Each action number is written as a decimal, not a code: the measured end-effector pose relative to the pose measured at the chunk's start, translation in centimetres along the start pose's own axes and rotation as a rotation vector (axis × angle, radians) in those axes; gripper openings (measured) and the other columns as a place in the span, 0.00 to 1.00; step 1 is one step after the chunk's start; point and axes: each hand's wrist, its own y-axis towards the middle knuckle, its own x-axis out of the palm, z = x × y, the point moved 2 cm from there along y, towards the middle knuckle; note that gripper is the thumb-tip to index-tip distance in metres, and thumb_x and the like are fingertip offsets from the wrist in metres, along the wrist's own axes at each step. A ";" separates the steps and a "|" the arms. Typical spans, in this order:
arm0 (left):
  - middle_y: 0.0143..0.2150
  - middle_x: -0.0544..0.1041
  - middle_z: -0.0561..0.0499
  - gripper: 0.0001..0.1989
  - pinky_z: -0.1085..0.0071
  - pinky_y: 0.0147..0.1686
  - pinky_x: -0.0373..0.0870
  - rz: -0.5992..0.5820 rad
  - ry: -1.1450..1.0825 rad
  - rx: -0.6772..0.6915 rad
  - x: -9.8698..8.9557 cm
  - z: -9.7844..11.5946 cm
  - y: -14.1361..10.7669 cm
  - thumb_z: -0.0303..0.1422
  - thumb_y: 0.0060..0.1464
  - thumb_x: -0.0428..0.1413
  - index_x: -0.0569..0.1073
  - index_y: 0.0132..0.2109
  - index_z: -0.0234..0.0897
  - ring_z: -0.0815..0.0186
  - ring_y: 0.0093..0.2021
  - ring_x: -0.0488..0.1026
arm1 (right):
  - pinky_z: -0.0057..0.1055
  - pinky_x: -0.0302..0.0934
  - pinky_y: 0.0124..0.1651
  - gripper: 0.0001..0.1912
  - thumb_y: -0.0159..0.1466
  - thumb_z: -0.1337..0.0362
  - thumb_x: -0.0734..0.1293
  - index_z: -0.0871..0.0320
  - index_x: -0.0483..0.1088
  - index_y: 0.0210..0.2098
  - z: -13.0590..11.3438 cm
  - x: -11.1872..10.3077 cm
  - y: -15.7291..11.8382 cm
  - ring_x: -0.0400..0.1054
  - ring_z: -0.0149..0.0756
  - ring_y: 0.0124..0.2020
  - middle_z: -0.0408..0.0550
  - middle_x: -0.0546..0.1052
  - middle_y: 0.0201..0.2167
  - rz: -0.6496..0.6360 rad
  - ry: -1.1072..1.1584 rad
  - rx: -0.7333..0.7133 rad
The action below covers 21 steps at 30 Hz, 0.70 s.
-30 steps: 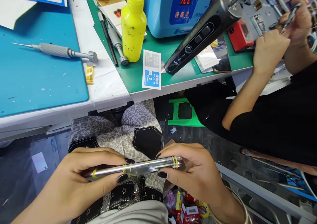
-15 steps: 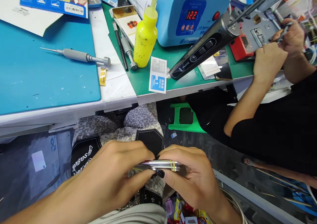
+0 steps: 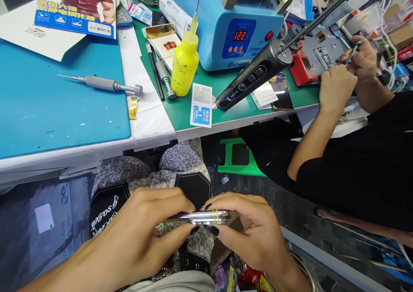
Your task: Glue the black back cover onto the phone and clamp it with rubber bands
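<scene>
A thin silvery phone-like device (image 3: 206, 217) is held edge-on over my lap, with narrow yellow bands around its right part. My left hand (image 3: 155, 227) grips its left end between thumb and fingers. On the right end, my right hand (image 3: 248, 227) pinches it the same way, its thumb on the near side. Both thumbs lie close together near the device's middle. The broad faces of the device are mostly hidden from this angle.
A screwdriver (image 3: 103, 84) lies on the blue mat (image 3: 64, 120). A yellow bottle (image 3: 184, 66), a wipes packet (image 3: 201, 105), a black handheld tool (image 3: 254, 77) and a blue machine (image 3: 209, 38) occupy the bench. At right, another person's hands (image 3: 338, 87) work; a green stool (image 3: 227, 156) stands below.
The view has shifted slightly, so the bench items appear lower and the right-hand items further left. Both thumbs have spread a little apart along the device, which remains held.
</scene>
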 end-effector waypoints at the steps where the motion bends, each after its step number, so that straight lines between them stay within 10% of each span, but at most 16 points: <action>1: 0.33 0.76 0.54 0.06 0.76 0.32 0.66 0.004 -0.003 -0.005 0.0 0.0 0.0 0.31 0.62 0.52 0.74 0.40 0.42 0.71 0.31 0.72 | 0.25 0.65 0.34 0.14 0.54 0.76 0.66 0.57 0.76 0.37 0.0 0.0 0.0 0.73 0.32 0.30 0.44 0.80 0.32 0.000 0.001 -0.009; 15: 0.43 0.81 0.52 0.10 0.79 0.31 0.75 0.232 0.148 0.099 1.2 -2.7 0.1 0.38 0.60 0.54 0.75 0.47 0.46 0.65 0.40 0.79 | 0.25 0.63 0.33 0.06 0.56 0.71 0.67 0.58 0.75 0.33 -0.1 0.7 1.1 0.70 0.32 0.30 0.45 0.77 0.28 0.016 -0.100 0.038; 18: 0.45 0.81 0.51 0.14 0.75 0.39 0.78 0.431 0.124 0.056 1.6 -4.6 -1.2 0.40 0.56 0.58 0.75 0.50 0.49 0.63 0.43 0.79 | 0.27 0.66 0.38 0.11 0.55 0.69 0.70 0.58 0.76 0.39 0.0 -1.5 2.5 0.73 0.34 0.35 0.46 0.79 0.34 0.025 -0.163 -0.007; 21: 0.43 0.82 0.52 0.14 0.75 0.41 0.78 0.492 0.115 0.063 1.5 -5.9 -1.7 0.41 0.54 0.60 0.77 0.49 0.50 0.62 0.42 0.80 | 0.27 0.66 0.34 0.09 0.61 0.67 0.65 0.59 0.74 0.40 -0.1 -6.7 5.2 0.72 0.32 0.30 0.47 0.78 0.32 0.331 -0.353 -0.101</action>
